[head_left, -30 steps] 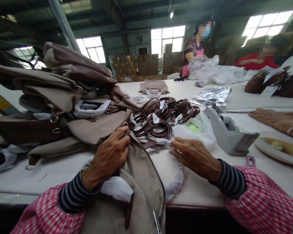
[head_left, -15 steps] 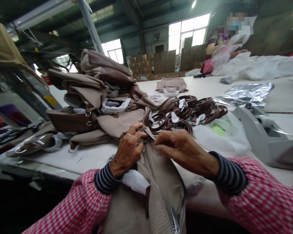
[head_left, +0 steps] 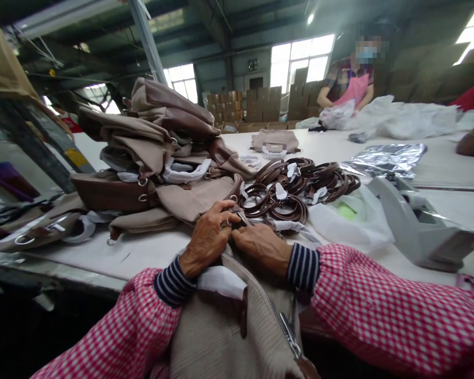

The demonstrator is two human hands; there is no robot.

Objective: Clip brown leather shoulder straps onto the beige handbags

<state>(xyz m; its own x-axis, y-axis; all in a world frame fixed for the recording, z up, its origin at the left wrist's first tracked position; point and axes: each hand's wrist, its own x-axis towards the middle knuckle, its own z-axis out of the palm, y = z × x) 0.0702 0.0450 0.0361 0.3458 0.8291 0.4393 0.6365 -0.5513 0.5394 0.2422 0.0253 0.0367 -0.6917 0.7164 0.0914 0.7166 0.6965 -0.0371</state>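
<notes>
A beige ribbed handbag (head_left: pixel 221 326) lies in front of me with its long zipper (head_left: pixel 260 287) undone. The metal zipper pull (head_left: pixel 288 329) sits at the near end, and a handle (head_left: pixel 221 281) wrapped in white covering shows on the left side. At the far end of the opening my left hand (head_left: pixel 211 234) is closed, pinching the bag's edge by the zipper. My right hand (head_left: pixel 260 245) is bent closed right beside it, fingertips at the opening; whatever they hold is hidden.
Beige and brown bags (head_left: pixel 142 142) are piled at the left. Coiled brown straps (head_left: pixel 288 195) lie beyond my hands, a grey tape dispenser (head_left: pixel 422 226) to the right. Silver foil (head_left: pixel 387 158) and white plastic (head_left: pixel 411 116) lie farther back, near a person in a pink apron (head_left: pixel 353 89).
My right hand has moved left and down into the bag's opening, close against my left hand. The opening looks narrower. The person opposite now has their arms lowered onto plastic.
</notes>
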